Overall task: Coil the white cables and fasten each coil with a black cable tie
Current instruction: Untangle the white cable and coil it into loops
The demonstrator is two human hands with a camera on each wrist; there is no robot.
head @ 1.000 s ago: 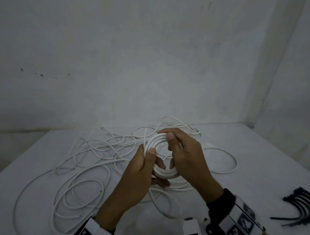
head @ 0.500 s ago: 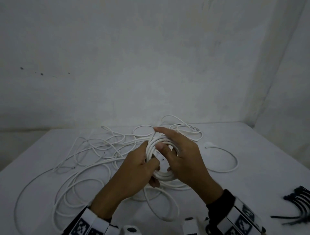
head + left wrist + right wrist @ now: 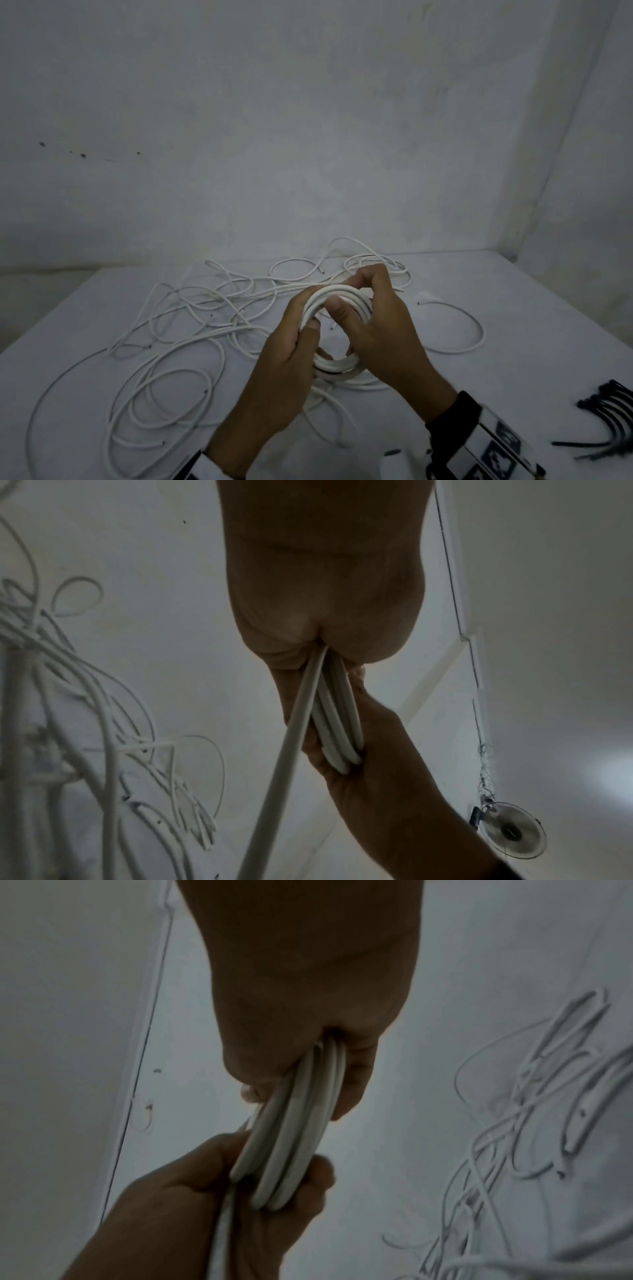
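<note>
White table [image 3: 513,308]; grey wall [image 3: 308,120], dark specks; fan [image 3: 512,831] seen from left wrist.

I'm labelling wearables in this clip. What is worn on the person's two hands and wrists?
Both hands, left hand and right hand, are bare, with no gloves. The right wrist has a black cuff, then a white band printed with dark square markers. The left wrist shows a white band edge.

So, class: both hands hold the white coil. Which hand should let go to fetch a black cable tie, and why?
Right. The black cable ties lie at the table's right edge, on the right hand's side. The left hand already grips the coil and could probably hold it alone.
</note>
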